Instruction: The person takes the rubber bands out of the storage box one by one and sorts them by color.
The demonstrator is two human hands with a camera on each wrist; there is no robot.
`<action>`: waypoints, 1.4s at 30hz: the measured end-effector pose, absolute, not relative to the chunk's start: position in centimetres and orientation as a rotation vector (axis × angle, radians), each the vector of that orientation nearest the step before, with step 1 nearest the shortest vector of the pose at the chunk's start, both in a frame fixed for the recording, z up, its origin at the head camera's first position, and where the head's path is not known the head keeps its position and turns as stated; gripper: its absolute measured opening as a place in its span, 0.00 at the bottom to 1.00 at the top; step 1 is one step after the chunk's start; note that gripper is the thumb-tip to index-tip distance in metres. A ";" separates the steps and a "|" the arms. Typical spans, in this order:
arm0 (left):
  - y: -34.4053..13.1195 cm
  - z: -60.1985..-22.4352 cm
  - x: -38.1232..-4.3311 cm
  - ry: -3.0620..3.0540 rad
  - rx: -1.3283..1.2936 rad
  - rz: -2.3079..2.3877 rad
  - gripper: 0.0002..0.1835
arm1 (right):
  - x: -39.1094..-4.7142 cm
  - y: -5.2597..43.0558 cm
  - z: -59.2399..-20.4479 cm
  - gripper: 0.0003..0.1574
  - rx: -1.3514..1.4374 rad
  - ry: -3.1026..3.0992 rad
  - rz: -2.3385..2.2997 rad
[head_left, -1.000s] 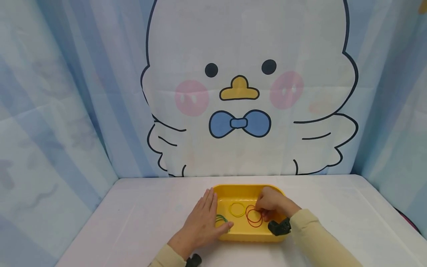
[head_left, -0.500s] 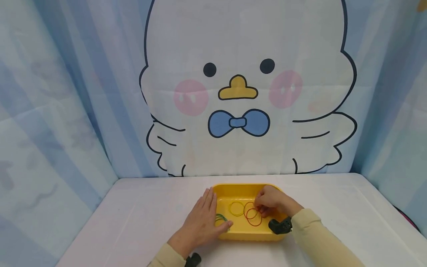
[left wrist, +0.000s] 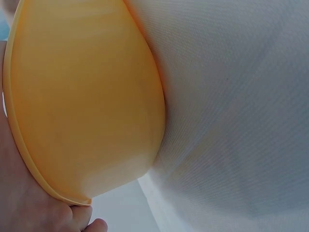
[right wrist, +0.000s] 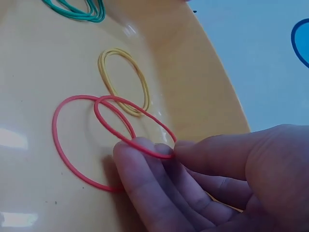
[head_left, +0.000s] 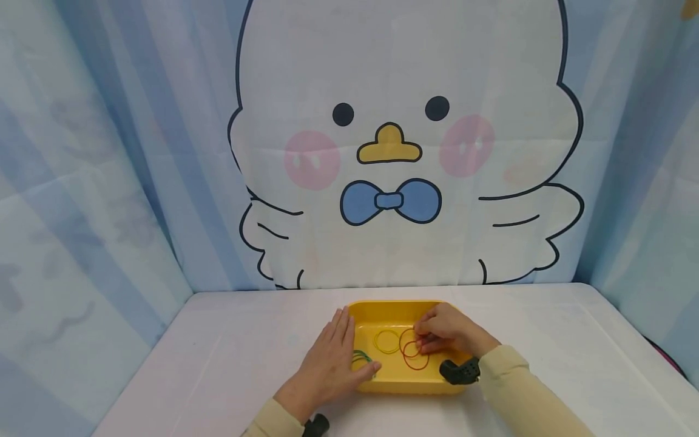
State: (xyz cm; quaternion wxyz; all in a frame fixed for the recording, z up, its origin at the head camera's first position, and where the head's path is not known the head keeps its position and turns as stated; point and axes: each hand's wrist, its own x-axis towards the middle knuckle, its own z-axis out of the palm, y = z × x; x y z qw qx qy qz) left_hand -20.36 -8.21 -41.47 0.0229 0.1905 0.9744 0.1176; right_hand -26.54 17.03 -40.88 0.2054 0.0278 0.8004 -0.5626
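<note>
Inside the yellow tray (head_left: 404,387), my right hand (head_left: 449,331) pinches one red rubber band (right wrist: 110,129) between thumb and fingertips, lifting part of it. A second red rubber band (right wrist: 57,140) lies on the tray floor, overlapping the first and partly behind the fingers. Close by is a small group of yellow rubber bands (right wrist: 104,72). Green rubber bands (right wrist: 87,18) lie at the tray's left end, partly covered by my left hand (head_left: 330,358) in the head view. That hand rests over the left rim, its fingers straight and its thumb reaching inside.
The tray stands on a white-covered table (head_left: 246,340). Behind it hangs a curtain (head_left: 393,255) with a printed bird, and more cloth closes off both sides. A dark wrist camera (head_left: 459,371) hangs over the tray's front right corner.
My right fingers have shifted slightly left and now pinch the red band, with the fingers more extended than before. The red bands have spread apart a little. My left hand stays in place.
</note>
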 end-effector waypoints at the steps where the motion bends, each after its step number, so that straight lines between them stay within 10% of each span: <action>1: -8.2 -41.5 -20.4 3.019 0.592 0.361 0.54 | -26.5 17.0 -40.9 0.13 0.086 2.226 -1.579; 42: -8.1 -41.5 -20.3 3.043 0.593 0.317 0.55 | -20.7 19.3 -36.4 0.28 -0.211 1.944 -1.741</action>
